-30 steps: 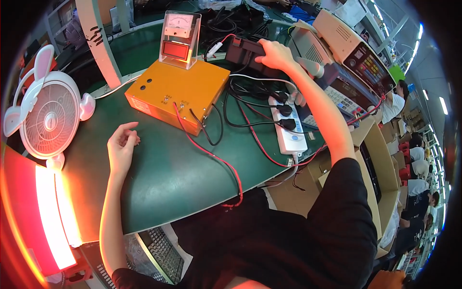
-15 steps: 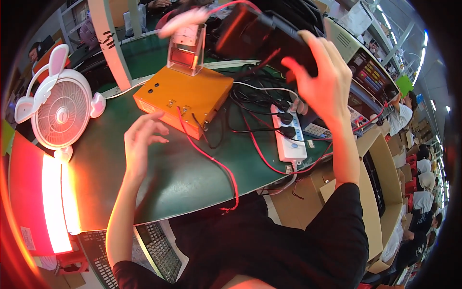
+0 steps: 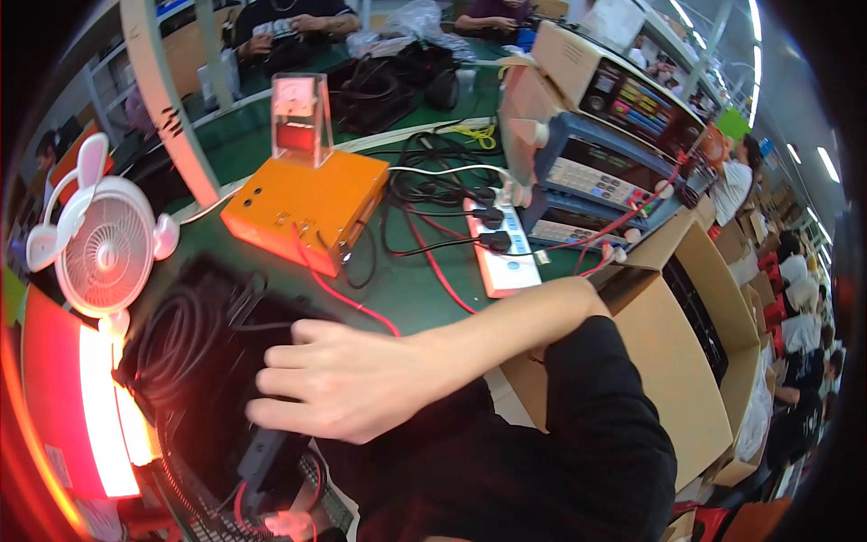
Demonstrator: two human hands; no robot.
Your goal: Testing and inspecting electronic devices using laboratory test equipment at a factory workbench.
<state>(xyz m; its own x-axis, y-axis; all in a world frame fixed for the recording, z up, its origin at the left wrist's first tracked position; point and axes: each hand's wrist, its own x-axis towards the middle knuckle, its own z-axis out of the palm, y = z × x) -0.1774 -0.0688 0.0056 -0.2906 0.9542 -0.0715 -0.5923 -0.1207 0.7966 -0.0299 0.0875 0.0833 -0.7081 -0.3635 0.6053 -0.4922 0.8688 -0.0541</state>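
At the lower left a dark heap holds a flat black case [image 3: 203, 434], its outline hard to tell, and a coiled black cable [image 3: 176, 343]. My right hand [image 3: 330, 379] reaches across my body to it, fingers curled down against the dark heap; what they grip is hidden. Under its knuckles a slim black bar [image 3: 259, 456] shows, with red wire [image 3: 240, 501] below. What looks like part of my left hand [image 3: 289, 524] shows at the lower edge, lit red, its fingers unclear. Beyond stands an orange box [image 3: 302, 199] carrying a clear-framed meter [image 3: 296, 113].
A red lead [image 3: 330, 291] runs from the orange box over the green table [image 3: 415, 303]. A white power strip [image 3: 503, 257] with black plugs lies right of it, below stacked instruments [image 3: 596, 167]. A rabbit-eared fan [image 3: 107, 248] and glowing lamp [image 3: 108, 411] stand left; an open carton [image 3: 659, 361] stands right.
My right hand has come from the upper right, where it held a black object, down to the lower left. My left hand has left the table beside the orange box. The view has shifted.
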